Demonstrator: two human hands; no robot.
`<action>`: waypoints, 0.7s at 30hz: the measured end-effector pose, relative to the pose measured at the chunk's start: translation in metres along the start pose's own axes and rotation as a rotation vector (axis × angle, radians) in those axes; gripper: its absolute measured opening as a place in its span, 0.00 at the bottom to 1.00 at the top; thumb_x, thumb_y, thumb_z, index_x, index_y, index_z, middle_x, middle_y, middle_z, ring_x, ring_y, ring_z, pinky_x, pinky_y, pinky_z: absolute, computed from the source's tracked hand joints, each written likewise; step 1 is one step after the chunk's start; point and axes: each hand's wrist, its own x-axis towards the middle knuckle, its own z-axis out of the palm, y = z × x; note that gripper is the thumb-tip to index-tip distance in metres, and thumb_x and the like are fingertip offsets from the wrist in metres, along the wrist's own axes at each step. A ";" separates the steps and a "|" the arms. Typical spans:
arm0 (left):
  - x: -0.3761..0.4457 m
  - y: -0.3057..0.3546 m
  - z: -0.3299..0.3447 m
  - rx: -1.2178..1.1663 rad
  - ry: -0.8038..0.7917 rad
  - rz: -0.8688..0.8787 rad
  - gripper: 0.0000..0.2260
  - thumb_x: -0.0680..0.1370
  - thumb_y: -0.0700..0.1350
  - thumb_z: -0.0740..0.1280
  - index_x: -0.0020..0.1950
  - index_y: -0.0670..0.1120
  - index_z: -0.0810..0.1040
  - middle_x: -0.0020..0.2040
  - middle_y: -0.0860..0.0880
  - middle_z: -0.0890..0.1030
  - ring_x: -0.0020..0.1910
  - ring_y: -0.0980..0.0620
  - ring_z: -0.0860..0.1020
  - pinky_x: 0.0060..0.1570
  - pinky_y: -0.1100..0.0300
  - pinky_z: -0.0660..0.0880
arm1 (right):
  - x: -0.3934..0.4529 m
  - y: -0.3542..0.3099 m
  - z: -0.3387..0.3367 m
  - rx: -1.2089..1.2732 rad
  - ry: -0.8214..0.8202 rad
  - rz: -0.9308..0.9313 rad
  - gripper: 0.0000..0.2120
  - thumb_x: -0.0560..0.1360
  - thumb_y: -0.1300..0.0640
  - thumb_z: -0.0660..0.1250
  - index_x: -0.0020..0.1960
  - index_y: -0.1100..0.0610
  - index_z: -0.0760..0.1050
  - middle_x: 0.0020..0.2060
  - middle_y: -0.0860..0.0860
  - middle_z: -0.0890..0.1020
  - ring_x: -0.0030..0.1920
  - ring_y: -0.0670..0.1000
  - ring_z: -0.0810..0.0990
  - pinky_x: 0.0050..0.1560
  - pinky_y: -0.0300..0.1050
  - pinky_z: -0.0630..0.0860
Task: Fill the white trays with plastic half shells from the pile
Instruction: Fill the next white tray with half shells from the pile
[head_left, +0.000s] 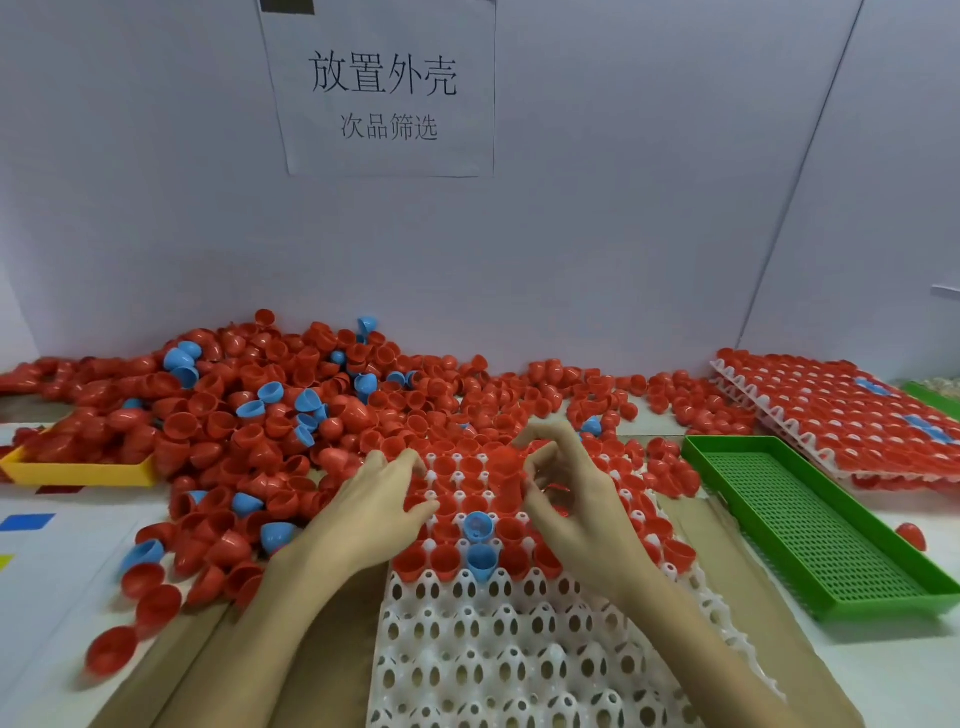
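Note:
A white tray (498, 644) lies in front of me; its far rows hold red half shells and two blue ones (479, 526), its near rows have bare sockets. A big pile of red and blue half shells (249, 405) spreads along the wall behind and to the left. My left hand (374, 514) lies over the tray's far left edge, fingers curled down among red shells; what they hold is hidden. My right hand (566, 499) hovers over the tray's far right rows, and its thumb and fingers pinch a blurred red half shell (506, 460).
A green perforated tray (810, 525) lies to the right. Stacked white trays full of red shells (841, 415) stand at the far right. A yellow bin (78, 470) sits under the pile at the left. Loose shells lie near the front left edge.

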 end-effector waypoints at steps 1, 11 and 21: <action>0.001 0.000 0.002 -0.023 0.012 0.010 0.18 0.82 0.55 0.67 0.70 0.55 0.71 0.60 0.51 0.71 0.56 0.52 0.77 0.58 0.55 0.78 | 0.002 0.002 -0.001 -0.007 0.003 -0.002 0.23 0.79 0.69 0.64 0.65 0.44 0.71 0.42 0.47 0.77 0.39 0.50 0.78 0.39 0.44 0.79; 0.010 -0.004 0.005 -0.225 0.171 0.090 0.16 0.84 0.43 0.66 0.72 0.48 0.76 0.61 0.51 0.81 0.57 0.56 0.80 0.57 0.63 0.77 | 0.011 -0.008 -0.002 -0.030 -0.123 0.128 0.15 0.80 0.69 0.65 0.55 0.50 0.79 0.41 0.50 0.83 0.39 0.48 0.82 0.39 0.39 0.79; 0.019 -0.034 0.005 0.333 0.439 0.124 0.20 0.83 0.40 0.65 0.76 0.46 0.72 0.77 0.47 0.70 0.76 0.47 0.66 0.74 0.51 0.65 | 0.003 -0.038 0.047 -0.378 -0.436 0.020 0.06 0.80 0.57 0.70 0.54 0.59 0.82 0.28 0.41 0.76 0.27 0.40 0.75 0.35 0.31 0.71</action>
